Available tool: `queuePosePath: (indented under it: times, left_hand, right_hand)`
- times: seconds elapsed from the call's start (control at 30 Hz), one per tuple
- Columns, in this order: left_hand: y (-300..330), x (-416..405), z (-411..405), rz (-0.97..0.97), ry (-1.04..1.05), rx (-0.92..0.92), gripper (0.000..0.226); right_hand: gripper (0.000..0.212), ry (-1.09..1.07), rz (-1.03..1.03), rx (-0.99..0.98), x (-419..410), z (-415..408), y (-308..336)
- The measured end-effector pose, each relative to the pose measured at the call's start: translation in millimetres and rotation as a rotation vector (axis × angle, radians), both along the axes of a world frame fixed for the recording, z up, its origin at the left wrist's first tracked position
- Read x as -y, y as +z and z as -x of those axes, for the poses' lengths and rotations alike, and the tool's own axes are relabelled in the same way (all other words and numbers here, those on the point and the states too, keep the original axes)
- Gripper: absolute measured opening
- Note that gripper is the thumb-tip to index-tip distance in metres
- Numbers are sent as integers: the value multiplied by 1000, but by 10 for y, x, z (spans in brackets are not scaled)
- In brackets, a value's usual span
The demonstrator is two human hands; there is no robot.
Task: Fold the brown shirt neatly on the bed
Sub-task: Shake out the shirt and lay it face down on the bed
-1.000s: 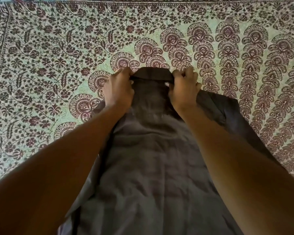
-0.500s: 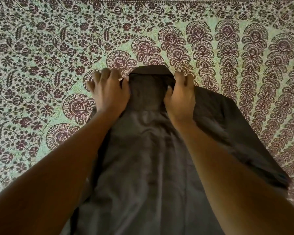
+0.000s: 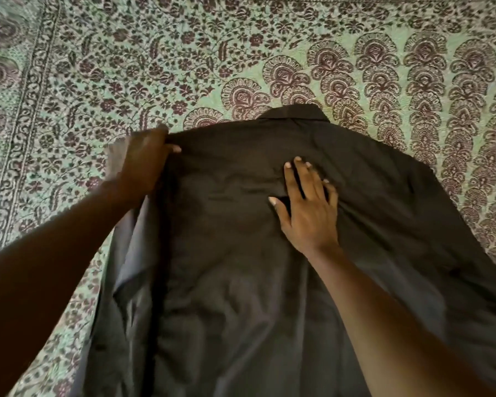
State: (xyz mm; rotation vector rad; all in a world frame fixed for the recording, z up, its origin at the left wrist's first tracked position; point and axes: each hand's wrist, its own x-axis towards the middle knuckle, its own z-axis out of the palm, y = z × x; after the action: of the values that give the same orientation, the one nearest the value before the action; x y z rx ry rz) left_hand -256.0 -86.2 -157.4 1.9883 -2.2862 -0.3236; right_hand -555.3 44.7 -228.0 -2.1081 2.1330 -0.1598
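Note:
The brown shirt lies spread back-up on the bed, its collar pointing away from me. My left hand grips the shirt's left shoulder edge, fingers curled around the cloth. My right hand rests flat on the upper back of the shirt, fingers spread, palm pressing down. The left sleeve hangs crumpled under my left forearm. The right sleeve runs off toward the lower right.
The bed carries a green bedspread printed with dark red flowers and paisley fans, with a patterned border down the left side. The shirt's hem runs out of view at the bottom.
Both hands have left the collar. My left hand moved out to the left shoulder and took hold of it. My right hand moved down onto the back and opened flat; the shirt now lies wider.

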Motion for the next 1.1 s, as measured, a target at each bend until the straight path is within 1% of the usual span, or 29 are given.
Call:
queuePosePath:
  times: [0.03,0.07,0.1,0.13,0.17,0.2,0.23,0.27,0.3,0.33,0.37,0.4,0.43,0.47,0.5,0.53,0.57,0.63,0.7,0.73,0.77,0.8,0.87,0.93,0.97,1.0,1.03,1.1]
  left_hand:
    - [-37,124,1,33,-90,-22,39]
    - [-56,213,12,41,-160,22,43]
    - [-53,291,35,60,-215,128,43]
    - [-19,317,73,66,-220,266,39]
    - [-13,316,110,78,-210,356,36]
    - [20,273,164,85,-166,395,37]
    - [53,203,239,128,-124,387,40]
    - [140,50,371,186,-99,318,45]
    - [146,-104,485,229,-123,196,47]
    - [168,-325,630,235,-190,42,44]
    - [139,-562,741,155,-269,-98,44]
    - [87,-808,830,-2,-327,-169,56]
    - [27,-1021,874,-186,-339,-169,79]
    - [-77,-1164,867,-337,-326,-112,105]
    - [-182,-1257,841,-428,-298,-44,125]
    - [-253,-1294,802,-485,-259,5,137]
    - [-285,-1298,788,-525,-219,34,145]
    - [-258,-1251,850,-595,-171,55,155]
    - [-181,-1174,1022,-672,-155,99,158]
    - [-141,-1160,1125,-711,-127,113,159]
    - [-101,-1151,1221,-741,-94,119,160]
    - [-83,-1142,1306,-758,-61,115,161]
    - [-68,-1143,1407,-761,11,92,161]
    - [-59,-1181,1449,-735,44,79,158]
    - [-67,-1212,1434,-716,41,81,155]
    - [-68,-1255,1412,-693,29,75,152]
    - [-74,-1308,1380,-658,0,60,148]
    - [-122,-1538,1324,-557,-121,17,130]
  right_hand:
    - [71,-2,-6,-14,-5,6,2]
    - [73,-6,-10,-28,-7,3,-1]
    - [74,-12,-11,-44,-3,-1,-4]
    - [75,-17,-8,-62,-2,-2,-6]
    - [76,-21,-4,-77,-3,-12,-9]
    - [77,-22,-2,-85,-1,-19,-12]
    - [77,-20,-3,-88,-1,-18,-16]
    - [77,-17,-6,-89,1,-14,-18]
    - [78,-20,-2,-86,3,-4,-25]
    - [78,-30,4,-82,6,1,-27]
    - [78,-40,-2,-74,12,-7,-30]
    - [78,-39,-11,-58,8,-18,-22]
    - [78,-16,-21,-44,-13,-17,-13]
    - [78,30,-28,-44,-58,29,-13]
    - [77,82,-31,-61,-119,118,-12]
    - [76,107,-32,-87,-189,249,-13]
    - [74,83,-28,-111,-265,421,-10]
    - [71,-109,-40,-107,-371,767,-6]
    - [73,-340,-78,-46,-365,964,16]
    - [75,-413,-78,-29,-333,966,41]
    - [77,-438,-51,-27,-303,894,88]
    - [77,-413,4,-32,-286,772,147]
    - [73,-207,62,12,-372,420,211]
    - [71,-5,11,21,-706,129,169]
    - [70,16,-17,-5,-894,95,126]
    - [70,-22,-25,-28,-1057,157,68]
    - [70,-107,-29,-36,-1164,282,21]
    - [72,-318,-29,-60,-1286,610,-33]
